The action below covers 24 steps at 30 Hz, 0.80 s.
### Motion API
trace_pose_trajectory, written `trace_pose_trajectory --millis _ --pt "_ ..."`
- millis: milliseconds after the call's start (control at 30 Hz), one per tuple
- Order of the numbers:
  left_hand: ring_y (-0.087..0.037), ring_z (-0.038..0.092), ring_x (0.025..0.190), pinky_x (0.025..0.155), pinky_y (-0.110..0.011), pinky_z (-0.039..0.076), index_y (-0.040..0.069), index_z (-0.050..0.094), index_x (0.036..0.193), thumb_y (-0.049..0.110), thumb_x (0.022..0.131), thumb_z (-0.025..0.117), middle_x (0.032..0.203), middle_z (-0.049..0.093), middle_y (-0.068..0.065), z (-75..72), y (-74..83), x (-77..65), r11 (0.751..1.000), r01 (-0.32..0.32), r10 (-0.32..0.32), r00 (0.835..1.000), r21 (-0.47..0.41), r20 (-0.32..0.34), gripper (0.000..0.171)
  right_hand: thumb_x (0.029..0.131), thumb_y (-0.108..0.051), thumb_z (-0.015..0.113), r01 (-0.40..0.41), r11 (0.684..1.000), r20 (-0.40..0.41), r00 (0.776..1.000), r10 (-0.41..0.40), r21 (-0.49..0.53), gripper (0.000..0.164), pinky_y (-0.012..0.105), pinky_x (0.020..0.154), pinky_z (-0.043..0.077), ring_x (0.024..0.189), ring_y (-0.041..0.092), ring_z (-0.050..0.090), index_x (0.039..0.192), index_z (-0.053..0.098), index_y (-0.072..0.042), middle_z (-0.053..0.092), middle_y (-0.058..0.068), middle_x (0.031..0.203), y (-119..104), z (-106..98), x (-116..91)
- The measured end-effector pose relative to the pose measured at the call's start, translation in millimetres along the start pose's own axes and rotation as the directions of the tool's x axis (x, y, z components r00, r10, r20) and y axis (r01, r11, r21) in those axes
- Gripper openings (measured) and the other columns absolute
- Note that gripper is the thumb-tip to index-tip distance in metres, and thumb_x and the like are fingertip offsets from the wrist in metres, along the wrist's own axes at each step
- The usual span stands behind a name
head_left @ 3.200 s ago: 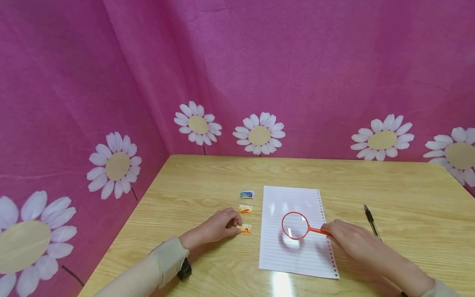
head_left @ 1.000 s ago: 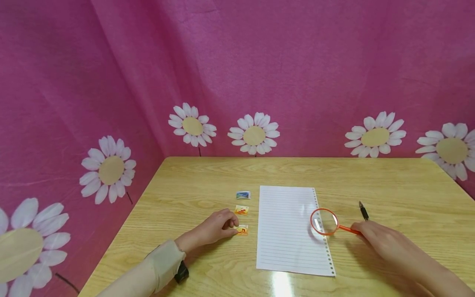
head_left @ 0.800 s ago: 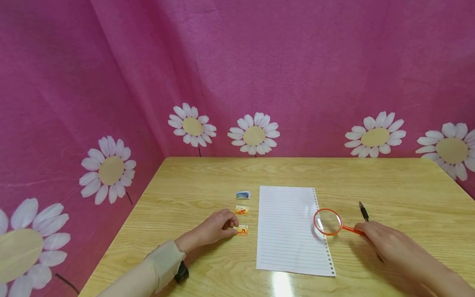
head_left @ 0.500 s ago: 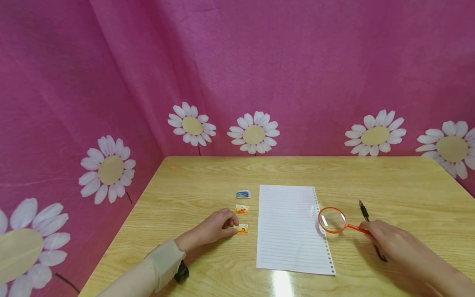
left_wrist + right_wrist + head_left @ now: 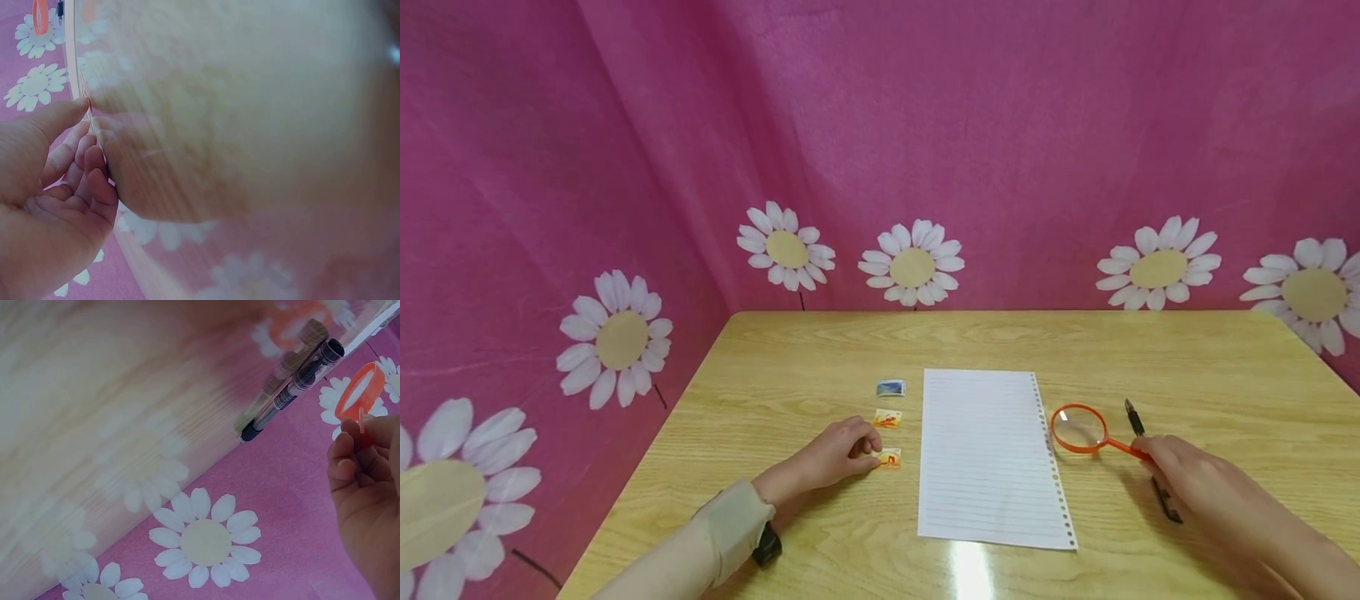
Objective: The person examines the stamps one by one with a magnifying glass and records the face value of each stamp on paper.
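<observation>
In the head view my right hand (image 5: 1213,492) pinches the end of a red-orange magnifying glass (image 5: 1105,441) by its handle. Its round lens hovers just beyond the punched right edge of a lined sheet of paper (image 5: 988,458). A black-capped clear pen (image 5: 1165,500) lies beneath that hand, partly hidden by it. My left hand (image 5: 831,454) rests on the table with loosely curled fingers. Its thumb tip touches the left edge of the nearest stamp (image 5: 891,458), orange and yellow. Farther up lie another yellow-orange stamp (image 5: 889,418) and a blue-green stamp (image 5: 891,388), in one column.
The wooden table (image 5: 820,342) carries all of this. Behind it and along its left side hangs a pink curtain (image 5: 1015,150) printed with white daisies. A dark strap (image 5: 767,547) sits at my left wrist. Light glares on the table below the paper.
My right hand has carried the magnifying glass from over the paper to the right, past its edge and over the pen. The left hand stays at the nearest stamp.
</observation>
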<state>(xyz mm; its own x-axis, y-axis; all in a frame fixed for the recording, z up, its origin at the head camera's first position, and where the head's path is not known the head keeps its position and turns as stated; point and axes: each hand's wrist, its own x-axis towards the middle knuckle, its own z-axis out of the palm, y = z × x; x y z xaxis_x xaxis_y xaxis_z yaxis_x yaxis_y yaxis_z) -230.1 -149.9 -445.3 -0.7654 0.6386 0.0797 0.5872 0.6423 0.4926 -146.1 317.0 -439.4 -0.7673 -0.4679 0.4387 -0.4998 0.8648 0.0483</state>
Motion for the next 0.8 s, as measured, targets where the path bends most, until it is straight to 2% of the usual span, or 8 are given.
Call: trace_pose_trajectory --millis 133,300,333,433,467,533,667,800 --pt "-0.006 0.043 0.075 0.069 -0.017 0.036 0.008 0.061 0.096 0.016 0.09 0.071 0.085 0.053 -0.001 -1.0 0.7 0.3 1.0 -0.017 0.017 1.0 0.002 -0.003 0.014 0.083 0.001 0.07 -0.003 1.0 -0.033 0.999 0.003 0.016 0.027 0.039 0.068 0.056 0.082 0.021 0.065 0.107 0.058 -0.007 0.066 0.005 0.092 0.9 1.7 1.0" --pt "-0.006 0.043 0.075 0.069 -0.017 0.036 0.008 0.061 0.096 0.016 0.09 0.071 0.085 0.053 -0.002 -2.0 1.7 0.0 1.0 -0.026 0.026 1.0 0.002 -0.005 0.014 0.089 -0.003 0.067 0.009 1.0 -0.091 0.996 -0.007 0.026 0.017 0.036 0.062 0.055 0.075 0.018 0.063 0.104 0.06 -0.004 0.066 0.004 0.086 2.4 4.5 2.8" --pt "-0.006 0.043 0.075 0.069 -0.017 0.036 0.008 0.061 0.096 0.015 0.09 0.071 0.085 0.053 -0.002 -2.1 1.7 0.0 1.0 -0.027 0.027 1.0 0.001 -0.006 0.014 0.094 -0.007 0.062 0.021 0.999 -0.1 0.995 -0.018 0.027 0.01 0.035 0.061 0.055 0.073 0.018 0.063 0.103 0.06 -0.004 0.066 0.005 0.085 3.0 4.8 3.0" --pt "-0.006 0.043 0.075 0.069 -0.017 0.036 0.008 0.061 0.096 0.015 0.09 0.071 0.084 0.053 -0.002 -2.7 1.7 -0.2 1.0 -0.029 0.029 1.0 -0.005 -0.01 0.013 0.096 -0.008 0.06 0.031 0.999 -0.094 0.995 -0.027 0.037 0.01 0.034 0.06 0.055 0.073 0.017 0.062 0.104 0.059 -0.002 0.065 0.005 0.085 4.5 4.6 4.0" --pt "-0.007 0.043 0.075 0.069 -0.017 0.036 0.008 0.061 0.096 0.015 0.09 0.071 0.084 0.053 -0.002 -2.9 1.7 -0.2 1.0 -0.029 0.029 1.0 -0.007 -0.011 0.013 0.1 -0.013 0.054 0.045 0.998 -0.097 0.994 -0.041 0.038 0.013 0.033 0.06 0.055 0.072 0.017 0.062 0.104 0.059 -0.002 0.065 0.005 0.085 5.3 5.0 4.3" --pt "-0.007 0.044 0.076 0.069 -0.017 0.037 0.008 0.061 0.096 0.015 0.09 0.071 0.084 0.053 -0.002 -3.0 1.5 -0.4 1.0 -0.027 0.027 1.0 -0.007 -0.013 0.013 0.106 -0.025 0.04 0.073 0.997 -0.098 0.993 -0.07 0.037 0.031 0.033 0.058 0.055 0.071 0.016 0.061 0.104 0.059 0.0 0.064 0.006 0.084 6.7 5.8 5.3" --pt "-0.007 0.044 0.076 0.069 -0.017 0.036 0.008 0.061 0.095 0.015 0.09 0.071 0.084 0.053 -0.001 -2.8 1.3 -0.8 1.0 -0.019 0.019 1.0 -0.012 -0.009 0.013 0.105 -0.038 0.021 0.091 0.995 -0.094 0.992 -0.087 0.033 0.053 0.032 0.056 0.054 0.069 0.016 0.061 0.102 0.058 0.001 0.065 0.008 0.083 7.8 7.7 6.7" --pt "-0.007 0.044 0.076 0.069 -0.017 0.037 0.008 0.062 0.095 0.015 0.09 0.071 0.084 0.053 -0.001 -1.5 0.9 -1.0 1.0 -0.021 0.02 1.0 -0.016 -0.007 0.012 0.104 -0.022 0.044 0.057 0.997 -0.073 0.996 -0.053 0.043 0.026 0.032 0.056 0.054 0.069 0.016 0.062 0.102 0.058 0.0 0.065 0.009 0.083 7.6 9.1 5.4"
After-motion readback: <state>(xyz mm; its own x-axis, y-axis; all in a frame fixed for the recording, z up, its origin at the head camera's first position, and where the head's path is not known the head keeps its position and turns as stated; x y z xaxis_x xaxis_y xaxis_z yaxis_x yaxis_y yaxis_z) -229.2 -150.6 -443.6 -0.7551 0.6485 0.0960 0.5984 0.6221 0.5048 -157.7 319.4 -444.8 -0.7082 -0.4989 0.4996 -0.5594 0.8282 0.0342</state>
